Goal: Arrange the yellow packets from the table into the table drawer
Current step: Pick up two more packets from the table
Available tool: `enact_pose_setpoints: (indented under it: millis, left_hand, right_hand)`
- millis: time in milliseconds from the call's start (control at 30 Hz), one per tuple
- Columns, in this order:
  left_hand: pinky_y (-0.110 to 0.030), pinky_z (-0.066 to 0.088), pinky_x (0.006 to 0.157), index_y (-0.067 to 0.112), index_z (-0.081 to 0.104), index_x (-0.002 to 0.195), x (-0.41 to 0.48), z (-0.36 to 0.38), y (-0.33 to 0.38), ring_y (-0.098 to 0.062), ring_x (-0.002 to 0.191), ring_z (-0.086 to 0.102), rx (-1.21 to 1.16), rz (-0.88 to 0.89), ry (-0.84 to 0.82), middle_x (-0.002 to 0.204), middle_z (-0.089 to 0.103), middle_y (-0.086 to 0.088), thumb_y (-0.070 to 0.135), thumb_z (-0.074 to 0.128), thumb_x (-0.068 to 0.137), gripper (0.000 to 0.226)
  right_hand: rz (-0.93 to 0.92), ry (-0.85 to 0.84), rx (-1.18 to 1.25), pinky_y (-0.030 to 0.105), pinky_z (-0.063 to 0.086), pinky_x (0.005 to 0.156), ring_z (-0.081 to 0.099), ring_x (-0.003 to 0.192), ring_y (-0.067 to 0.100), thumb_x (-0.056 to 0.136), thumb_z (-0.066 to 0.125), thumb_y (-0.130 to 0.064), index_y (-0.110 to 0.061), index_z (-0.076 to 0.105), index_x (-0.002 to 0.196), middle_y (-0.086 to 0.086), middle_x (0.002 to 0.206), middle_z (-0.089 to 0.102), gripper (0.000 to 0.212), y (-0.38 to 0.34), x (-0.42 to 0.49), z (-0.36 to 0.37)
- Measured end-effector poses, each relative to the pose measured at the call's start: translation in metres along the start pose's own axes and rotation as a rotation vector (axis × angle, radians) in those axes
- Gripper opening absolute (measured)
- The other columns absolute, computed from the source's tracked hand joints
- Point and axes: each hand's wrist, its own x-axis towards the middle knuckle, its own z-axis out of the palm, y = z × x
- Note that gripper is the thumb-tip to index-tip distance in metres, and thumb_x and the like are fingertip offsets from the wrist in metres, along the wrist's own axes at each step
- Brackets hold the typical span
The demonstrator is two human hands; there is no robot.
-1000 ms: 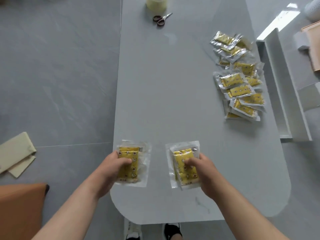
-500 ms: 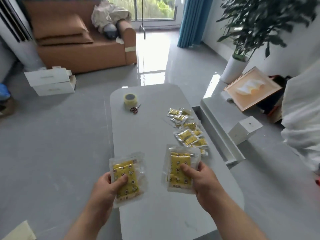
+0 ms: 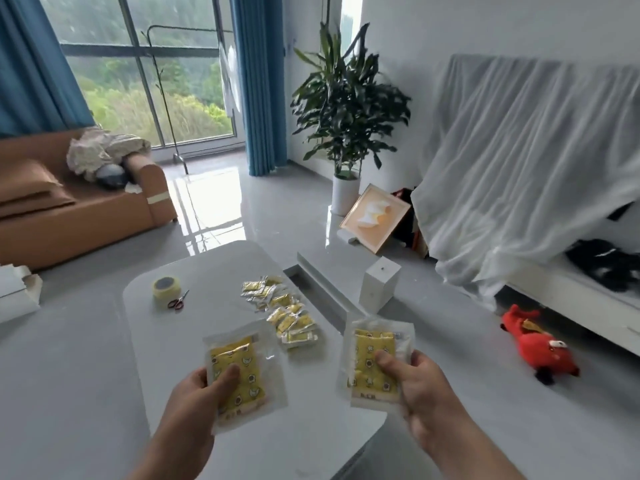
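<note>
My left hand (image 3: 194, 400) grips a yellow packet (image 3: 247, 370) in clear wrap, thumb on top, above the near end of the white table (image 3: 166, 341). My right hand (image 3: 420, 393) holds a second yellow packet (image 3: 372, 355) the same way, out over the table's right edge. A pile of several more yellow packets (image 3: 280, 310) lies along the right side of the table. The open table drawer (image 3: 322, 282) sticks out from the table's right side; its inside is not visible from here.
A tape roll (image 3: 166, 287) and red-handled scissors (image 3: 178, 300) lie at the table's far end. A white box (image 3: 380, 287) stands beyond the drawer, a red plush toy (image 3: 540, 348) lies on the floor at right. A sofa (image 3: 79, 206) stands far left.
The view has tilted up from the tabletop to the room. Both hands have lifted their packets off the table, and the right hand has moved rightward past the table edge.
</note>
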Motion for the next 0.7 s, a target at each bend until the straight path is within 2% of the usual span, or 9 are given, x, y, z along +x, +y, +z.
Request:
enact_pose_setpoints:
  millis: [167, 333, 533, 700]
  left_hand:
    - [-0.035, 0.057, 0.045, -0.011, 0.062, 0.098, -0.049, 0.095, -0.028, -0.033, 0.057, 0.07, 0.039, -0.067, -0.092, 0.076, 0.072, -0.024, -0.002, 0.058, 0.088, 0.014]
    - [-0.034, 0.055, 0.042, -0.009, 0.062, 0.098, -0.09, 0.184, -0.06, -0.031, 0.053, 0.069, 0.041, -0.098, -0.179, 0.072, 0.071, -0.022, -0.001, 0.058, 0.087, 0.014]
    - [-0.032, 0.054, 0.041, -0.006, 0.063, 0.097, -0.111, 0.268, -0.084, -0.028, 0.051, 0.069, 0.053, -0.101, -0.269, 0.07, 0.072, -0.018, -0.001, 0.058, 0.087, 0.012]
    - [-0.034, 0.056, 0.044, -0.006, 0.062, 0.101, -0.087, 0.318, -0.096, -0.028, 0.053, 0.07, 0.07, -0.107, -0.275, 0.072, 0.073, -0.018, -0.001, 0.059, 0.086, 0.016]
  right_hand:
    - [-0.057, 0.084, 0.057, 0.042, 0.06, 0.06, 0.073, 0.069, 0.031, 0.083, 0.066, 0.004, 0.001, 0.064, 0.096, 0.02, 0.084, 0.075, 0.014, -0.041, -0.033, -0.11]
    - [-0.058, 0.151, 0.084, 0.047, 0.058, 0.069, 0.072, 0.064, 0.031, 0.082, 0.065, 0.006, 0.001, 0.064, 0.093, 0.021, 0.079, 0.074, 0.012, -0.073, -0.056, -0.21]
    - [-0.027, 0.207, 0.129, 0.041, 0.06, 0.053, 0.072, 0.057, 0.028, 0.083, 0.066, 0.006, -0.001, 0.063, 0.091, 0.019, 0.075, 0.074, 0.011, -0.099, -0.063, -0.289]
    - [-0.015, 0.226, 0.149, 0.033, 0.056, 0.043, 0.071, 0.054, 0.027, 0.084, 0.065, 0.005, -0.002, 0.062, 0.091, 0.017, 0.072, 0.074, 0.011, -0.115, -0.036, -0.327]
